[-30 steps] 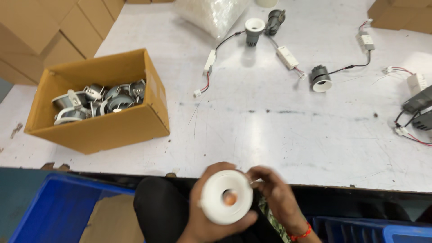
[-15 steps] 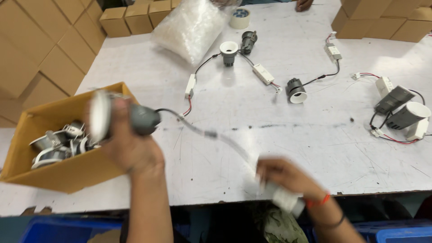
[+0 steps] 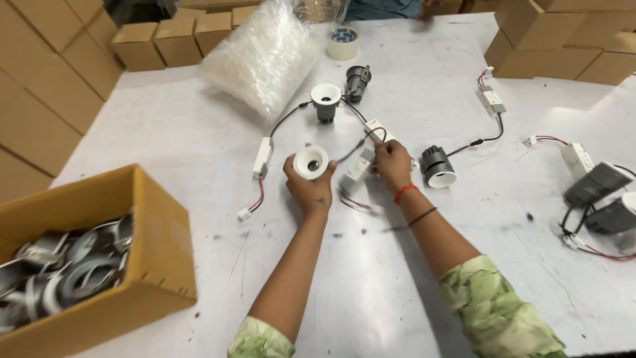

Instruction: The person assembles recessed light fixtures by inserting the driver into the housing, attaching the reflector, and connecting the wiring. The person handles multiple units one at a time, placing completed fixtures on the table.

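Gripping a white round downlight (image 3: 311, 161) on the white table (image 3: 199, 132), the left hand (image 3: 309, 185) curls around it; just beside, the right hand (image 3: 392, 166) pinches its black cable (image 3: 351, 151) above the small white driver box (image 3: 358, 169).

Both arms are stretched forward, the left hand (image 3: 310, 187) curled with fingers gripping upward, the right hand (image 3: 392, 164) closed in a pinch, wrist banded.

Open tan carton (image 3: 142, 265) lower left, small brown boxes (image 3: 179, 33) stacked behind table
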